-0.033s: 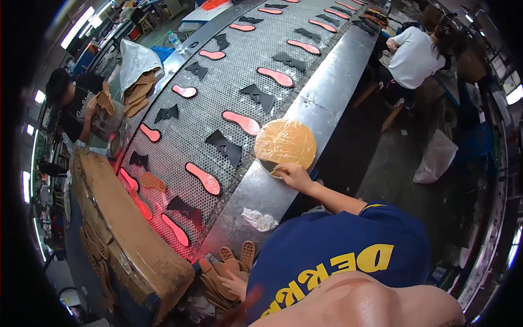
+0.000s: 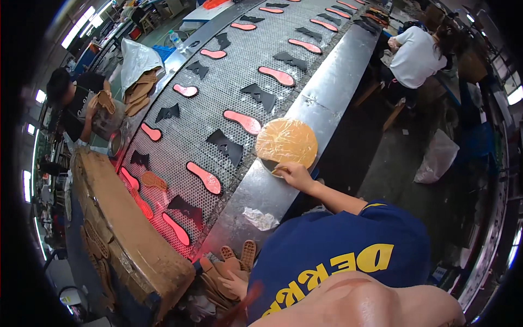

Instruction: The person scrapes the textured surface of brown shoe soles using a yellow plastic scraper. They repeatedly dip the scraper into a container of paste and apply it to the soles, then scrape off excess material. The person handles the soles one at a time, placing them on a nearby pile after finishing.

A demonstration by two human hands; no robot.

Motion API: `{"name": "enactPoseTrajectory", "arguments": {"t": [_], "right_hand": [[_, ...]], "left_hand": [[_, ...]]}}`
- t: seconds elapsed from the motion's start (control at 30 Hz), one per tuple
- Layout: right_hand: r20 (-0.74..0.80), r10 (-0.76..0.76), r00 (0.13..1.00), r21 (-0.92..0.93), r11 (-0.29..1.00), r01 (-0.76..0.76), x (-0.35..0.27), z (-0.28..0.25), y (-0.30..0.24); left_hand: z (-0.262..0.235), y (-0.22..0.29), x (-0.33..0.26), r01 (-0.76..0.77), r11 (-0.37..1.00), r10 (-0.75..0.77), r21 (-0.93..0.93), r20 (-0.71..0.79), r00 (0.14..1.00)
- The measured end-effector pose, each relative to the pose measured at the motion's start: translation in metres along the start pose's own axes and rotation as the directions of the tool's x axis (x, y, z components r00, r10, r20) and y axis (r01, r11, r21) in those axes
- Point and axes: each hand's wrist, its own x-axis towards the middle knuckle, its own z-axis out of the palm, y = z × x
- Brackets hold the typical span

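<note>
My right hand [image 2: 294,175] reaches out over the steel ledge [image 2: 327,92] to the near edge of a round tan disc [image 2: 287,141] wrapped in shiny film. Its fingers are closed on a small yellowish piece [image 2: 280,170] at the disc's rim, above a dark patch. My left hand [image 2: 235,283] is low by my navy shirt and grips a bundle of tan shoe soles [image 2: 234,259] with treads showing. Beside the ledge runs a grey mesh conveyor belt [image 2: 218,92] carrying several pink soles [image 2: 242,122] and black cut pieces [image 2: 226,145].
A cardboard-topped housing [image 2: 125,234] with a red glow crosses the belt's near end. A crumpled white wrapper [image 2: 260,219] lies on the ledge. A co-worker [image 2: 76,103] at left holds a tan sole; another person in white [image 2: 417,54] sits at top right. A white bag [image 2: 436,158] lies on the floor.
</note>
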Motion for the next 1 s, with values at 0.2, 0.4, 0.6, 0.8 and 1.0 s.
{"name": "enactPoseTrajectory", "arguments": {"t": [0.2,0.4,0.6,0.8,1.0], "right_hand": [[0.012,-0.009,1.000,0.014,1.000,0.009,0.003,0.013,0.011],[0.011,-0.035,0.999,0.014,0.999,0.035,0.003,0.016,0.004],[-0.010,-0.060,0.998,-0.018,0.998,0.060,-0.001,0.014,0.005],[-0.151,-0.166,0.974,-0.118,0.982,0.149,-0.007,0.019,0.013],[-0.206,-0.148,0.967,-0.204,0.973,0.105,-0.023,0.003,0.011]], "left_hand": [[-0.053,-0.002,-0.030,-0.103,0.995,0.102,0.014,0.070,0.992],[-0.086,0.024,-0.033,-0.534,0.823,0.420,-0.194,-0.425,0.802],[-0.145,0.037,-0.013,-0.534,0.710,0.125,-0.459,-0.665,0.737],[-0.161,0.012,0.035,-0.532,0.239,-0.343,-0.812,-0.583,0.736],[-0.076,0.051,0.059,0.347,-0.446,0.243,-0.825,0.261,0.934]]}}
